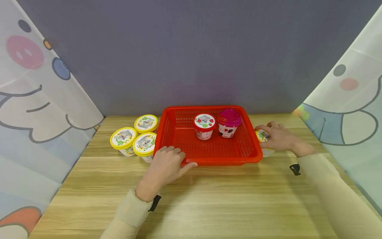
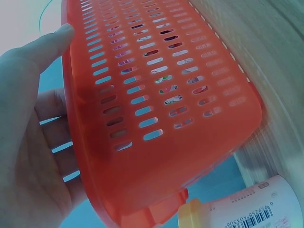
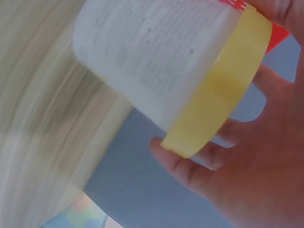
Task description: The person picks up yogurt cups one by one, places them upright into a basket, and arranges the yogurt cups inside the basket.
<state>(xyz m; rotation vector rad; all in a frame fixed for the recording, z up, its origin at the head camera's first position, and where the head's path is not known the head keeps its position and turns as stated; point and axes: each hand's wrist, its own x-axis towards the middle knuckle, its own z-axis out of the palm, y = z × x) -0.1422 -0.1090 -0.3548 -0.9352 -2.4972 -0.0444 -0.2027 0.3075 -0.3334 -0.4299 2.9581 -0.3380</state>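
Observation:
A red plastic basket (image 1: pixel 209 161) stands on the table, with its front left corner in the grip of my left hand (image 1: pixel 168 164). In the left wrist view the thumb lies along the basket's rim (image 2: pixel 78 123) and the fingers curl over it. My right hand (image 1: pixel 280 137) pinches a yellow-lidded tub (image 1: pixel 267 152) by its lid, just right of the basket. The right wrist view shows the fingers around the yellow lid (image 3: pixel 223 90). Inside the basket are a red-lidded tub (image 1: pixel 204 133) and a tub with a magenta heart-like lid (image 1: pixel 226 130).
Three more yellow-lidded tubs (image 1: pixel 126 151) are grouped left of the basket, one close to its side. Behind the table (image 1: pixel 226 199) rises a grey panel (image 1: pixel 194 59). Printed curtains (image 1: pixel 44 109) hang on both sides.

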